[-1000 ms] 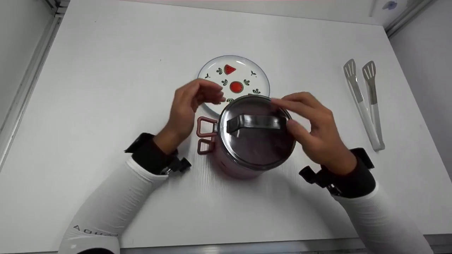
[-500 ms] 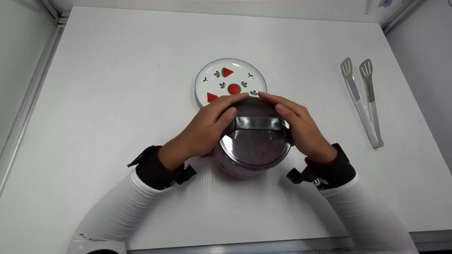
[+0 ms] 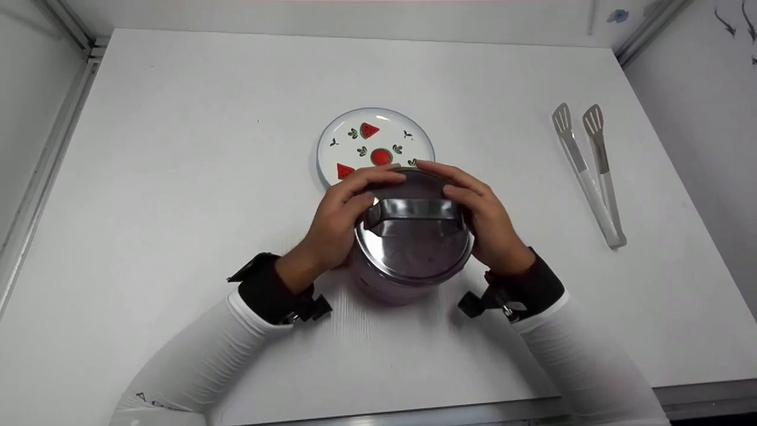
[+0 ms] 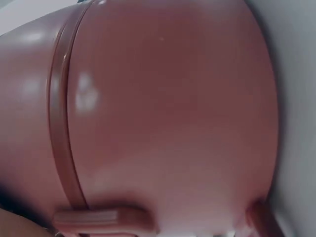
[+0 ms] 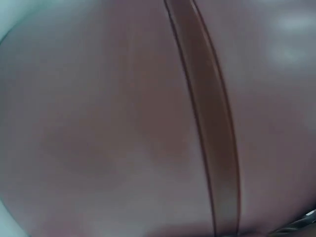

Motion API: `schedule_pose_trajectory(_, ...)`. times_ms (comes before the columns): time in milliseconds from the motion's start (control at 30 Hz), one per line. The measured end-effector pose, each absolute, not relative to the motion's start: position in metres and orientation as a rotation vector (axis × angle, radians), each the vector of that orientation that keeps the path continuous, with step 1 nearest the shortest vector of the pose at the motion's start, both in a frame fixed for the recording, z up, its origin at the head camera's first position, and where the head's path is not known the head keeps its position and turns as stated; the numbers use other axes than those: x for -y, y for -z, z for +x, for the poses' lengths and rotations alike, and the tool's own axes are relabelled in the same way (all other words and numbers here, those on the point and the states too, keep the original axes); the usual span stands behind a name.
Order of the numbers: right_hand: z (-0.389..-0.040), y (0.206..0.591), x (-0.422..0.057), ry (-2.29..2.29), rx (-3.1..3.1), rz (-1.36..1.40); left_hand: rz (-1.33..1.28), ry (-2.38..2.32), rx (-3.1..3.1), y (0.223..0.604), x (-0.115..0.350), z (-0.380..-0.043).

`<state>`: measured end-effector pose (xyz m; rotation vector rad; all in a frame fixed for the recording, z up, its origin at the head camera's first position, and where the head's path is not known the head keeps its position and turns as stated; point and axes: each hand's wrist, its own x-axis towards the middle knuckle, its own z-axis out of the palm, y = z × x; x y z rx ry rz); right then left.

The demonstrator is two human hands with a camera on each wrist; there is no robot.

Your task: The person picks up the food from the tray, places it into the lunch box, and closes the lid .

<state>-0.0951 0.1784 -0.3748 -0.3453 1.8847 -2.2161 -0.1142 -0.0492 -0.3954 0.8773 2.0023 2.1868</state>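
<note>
A reddish-pink pot (image 3: 390,293) with a shiny metal lid (image 3: 408,254) stands on the table, and a strap-like grip (image 3: 417,208) arches across the lid. My left hand (image 3: 337,219) holds the pot's upper left side, thumb and fingertips over the lid's edge. Opposite it, my right hand (image 3: 494,222) grips the right side in the same way. In the left wrist view the pot's wall (image 4: 173,98) fills most of the picture, with a raised band (image 4: 61,103) and a side handle (image 4: 103,219). The right wrist view shows the wall (image 5: 123,98) and its band (image 5: 212,113).
Just behind the pot lies a white plate (image 3: 390,124) with watermelon decoration, its near part hidden by the pot and hands. Metal tongs (image 3: 593,198) with slotted ends rest at the right. Walls border the white table (image 3: 195,148) at the back and sides.
My left hand has come in from beside the pot onto its left side, covering the side handles. The right hand has settled closer around the right side. The pot stays in place beside the plate.
</note>
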Motion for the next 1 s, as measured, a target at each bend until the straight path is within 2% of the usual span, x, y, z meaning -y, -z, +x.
schedule_pose_trajectory(300, -0.097, 0.375, -0.183, 2.335, -1.786, -0.404, 0.951, -2.233, -1.969, 0.394, 0.038, -0.123)
schedule_pose_trajectory(733, -0.079, 0.387, -0.162, 2.534, -1.728, -0.384, 0.92, -2.3, -1.867, 0.401, 0.051, -0.112)
schedule_pose_trajectory(900, -0.083, 0.391, -0.17, 2.361, -1.805, -0.398, 0.924, -2.237, -1.897, 0.403, 0.061, -0.113)
schedule_pose_trajectory(1000, -0.102, 0.393, -0.182, 2.039, -2.195, -0.467, 0.897, -2.16, -2.026, 0.393, 0.071, -0.125)
